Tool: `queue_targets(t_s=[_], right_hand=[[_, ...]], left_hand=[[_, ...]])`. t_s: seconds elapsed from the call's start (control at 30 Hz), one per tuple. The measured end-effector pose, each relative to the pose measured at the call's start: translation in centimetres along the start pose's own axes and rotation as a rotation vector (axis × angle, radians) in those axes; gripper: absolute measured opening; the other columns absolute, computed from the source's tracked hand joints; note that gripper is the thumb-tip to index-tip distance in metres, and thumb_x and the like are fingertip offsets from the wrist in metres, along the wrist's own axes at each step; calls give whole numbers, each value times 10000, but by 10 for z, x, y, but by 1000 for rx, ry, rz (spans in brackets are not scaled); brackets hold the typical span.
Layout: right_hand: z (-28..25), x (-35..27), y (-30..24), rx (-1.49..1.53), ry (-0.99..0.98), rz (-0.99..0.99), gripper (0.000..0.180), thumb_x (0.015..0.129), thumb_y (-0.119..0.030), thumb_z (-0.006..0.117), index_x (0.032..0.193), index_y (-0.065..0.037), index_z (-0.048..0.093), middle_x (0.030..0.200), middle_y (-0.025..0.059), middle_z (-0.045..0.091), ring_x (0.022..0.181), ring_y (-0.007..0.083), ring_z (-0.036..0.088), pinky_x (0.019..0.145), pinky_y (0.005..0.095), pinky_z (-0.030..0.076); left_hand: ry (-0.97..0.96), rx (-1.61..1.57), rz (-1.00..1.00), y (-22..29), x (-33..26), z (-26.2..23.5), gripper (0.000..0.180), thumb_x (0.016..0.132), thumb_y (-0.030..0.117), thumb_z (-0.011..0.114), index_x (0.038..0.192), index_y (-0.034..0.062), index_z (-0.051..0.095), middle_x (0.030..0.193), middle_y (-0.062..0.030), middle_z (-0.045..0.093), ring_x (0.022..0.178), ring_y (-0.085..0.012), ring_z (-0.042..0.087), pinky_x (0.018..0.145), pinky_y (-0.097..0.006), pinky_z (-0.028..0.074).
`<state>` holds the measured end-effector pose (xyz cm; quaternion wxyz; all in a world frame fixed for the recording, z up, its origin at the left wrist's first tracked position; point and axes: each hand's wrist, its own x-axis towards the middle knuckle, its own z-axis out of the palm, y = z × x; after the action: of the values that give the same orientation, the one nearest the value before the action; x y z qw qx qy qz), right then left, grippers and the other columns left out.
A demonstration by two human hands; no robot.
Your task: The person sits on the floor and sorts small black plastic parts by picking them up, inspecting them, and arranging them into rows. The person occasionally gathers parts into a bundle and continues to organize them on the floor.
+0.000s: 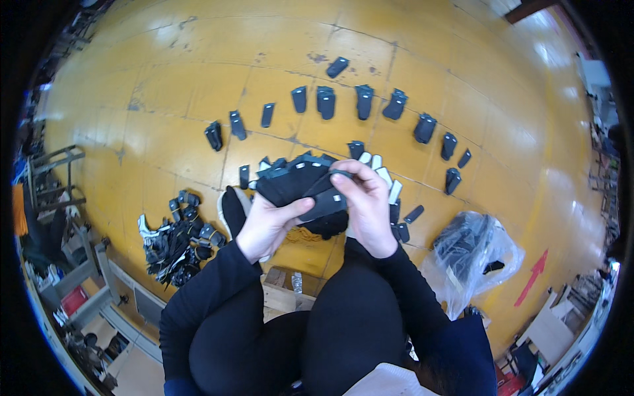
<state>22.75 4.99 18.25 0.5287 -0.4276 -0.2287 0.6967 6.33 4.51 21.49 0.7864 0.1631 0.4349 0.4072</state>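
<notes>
I've got a bundle of black pieces (297, 185) up in front of me, and both hands are on it. My left hand (267, 224) cups it from below, thumb pressed across the front, fingers (300, 206) closed on the stack. My right hand (366, 204) comes over the top, fingers (350, 173) curled tight and pinching one flat black piece (327, 201) at the bundle's right end. Both grips are narrow, clamped on the black stuff, nothing loose between them.

Containers first: down to the right of my right hand sits a clear plastic bag (492, 254), crumpled and open-mouthed, with more dark pieces packed inside it. One small black piece lies at its edge; I can't tell whether it's in or out.

Well to the left of my left hand there's a loose heap of black parts (175, 241) dumped straight on the floor, tangled, some with pale edges.

Beyond my fingers, a curved row of black pieces (363, 102) is laid out singly on the floor, each apart from its neighbour, sweeping from far left round to far right. Just behind my right hand a few white-backed pieces (389, 185) fan out, partly hidden by my knuckles.

The floor (198, 79) is glossy yellow, scuffed, with cracks running through it. A red arrow (531, 277) is painted on it past the bag. Metal racks (56, 178) stand at the left rim. My black-clad knees fill the bottom of the view.
</notes>
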Motion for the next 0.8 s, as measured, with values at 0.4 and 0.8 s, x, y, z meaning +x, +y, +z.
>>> queue_targets(t_s=[0.4,0.8], right_hand=[[-11,1,8,-253,-74,-194,146,797,12,670,917,44,593,979,103,610,928,120,561,779,258,457],[-15,2,5,-313,-184,-238,170,793,-40,676,950,23,692,967,119,676,908,154,620,794,267,472]], left_hand=[[70,138,-19,-11,2,-11,341,870,-27,586,1200,28,520,1120,-77,606,980,-154,620,792,-267,545],[124,155,-94,-10,2,-3,342,875,-46,559,1205,19,498,1121,-93,602,1008,-174,616,835,-293,548]])
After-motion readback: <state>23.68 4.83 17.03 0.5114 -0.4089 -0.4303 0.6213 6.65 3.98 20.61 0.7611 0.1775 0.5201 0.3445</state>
